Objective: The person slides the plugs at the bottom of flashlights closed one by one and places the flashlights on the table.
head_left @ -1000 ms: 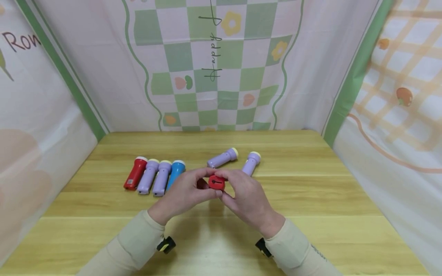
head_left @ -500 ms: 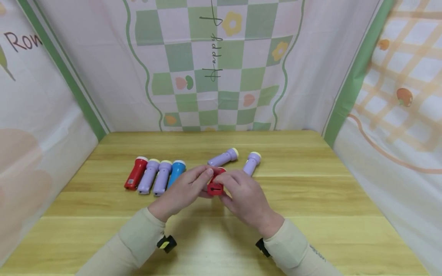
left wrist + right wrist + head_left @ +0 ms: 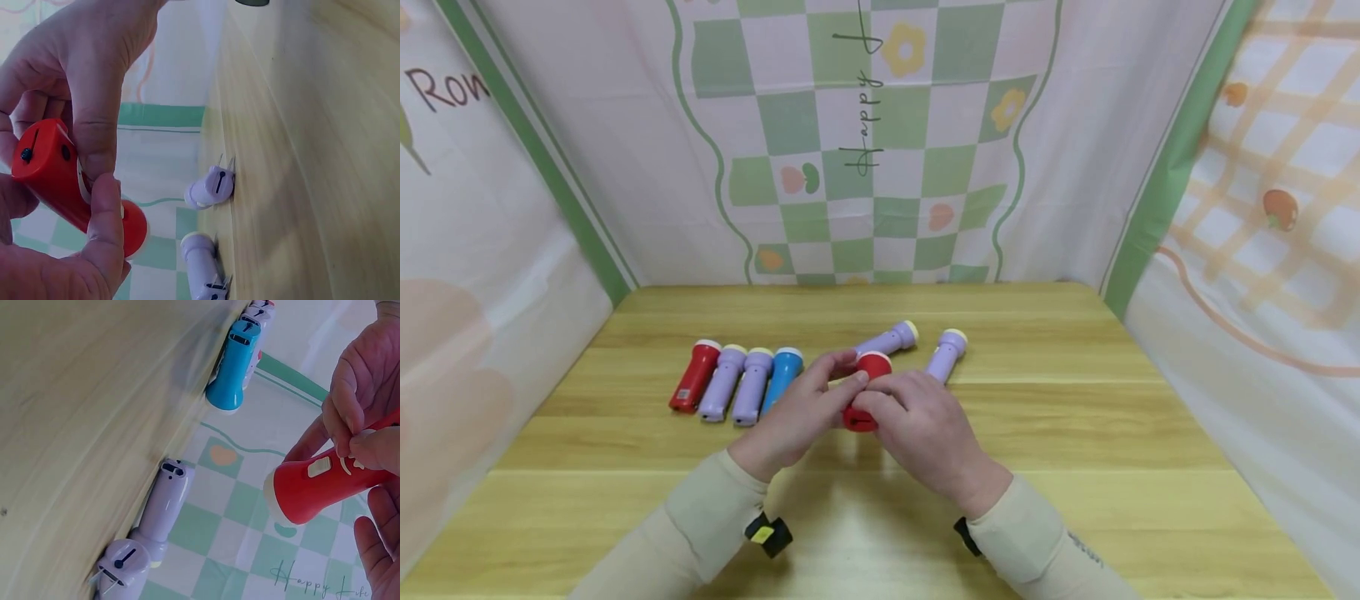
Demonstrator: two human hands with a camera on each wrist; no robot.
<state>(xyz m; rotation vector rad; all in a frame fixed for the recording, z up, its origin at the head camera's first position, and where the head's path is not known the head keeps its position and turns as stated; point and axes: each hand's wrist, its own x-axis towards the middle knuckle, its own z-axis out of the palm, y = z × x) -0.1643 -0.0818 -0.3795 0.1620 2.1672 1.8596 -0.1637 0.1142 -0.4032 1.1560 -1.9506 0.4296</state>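
Note:
Both hands hold a red flashlight [image 3: 874, 365] above the table, its white-rimmed head pointing away from me. My left hand [image 3: 801, 417] grips it from the left, thumb on top. From the right, my right hand [image 3: 932, 437] curls its fingers over the tail end. In the left wrist view, the two thumbs meet over the side of the red body [image 3: 56, 197], near a pale strip partly hidden by them. A cream switch [image 3: 319, 466] and white markings show on the barrel in the right wrist view.
On the left lies a row: a red flashlight [image 3: 695, 377], two purple flashlights [image 3: 722, 383] and a blue flashlight [image 3: 783, 375]. Behind my hands lie a purple flashlight [image 3: 889, 340] and, further right, another purple flashlight [image 3: 947, 354]. Patterned cloth walls [image 3: 895, 125] surround the wooden table [image 3: 1075, 433].
The red flashlight has tilted, so its tail swings downward and its white-rimmed head comes into view. My right fingers have shifted over its upper side, and my left thumb has moved on top.

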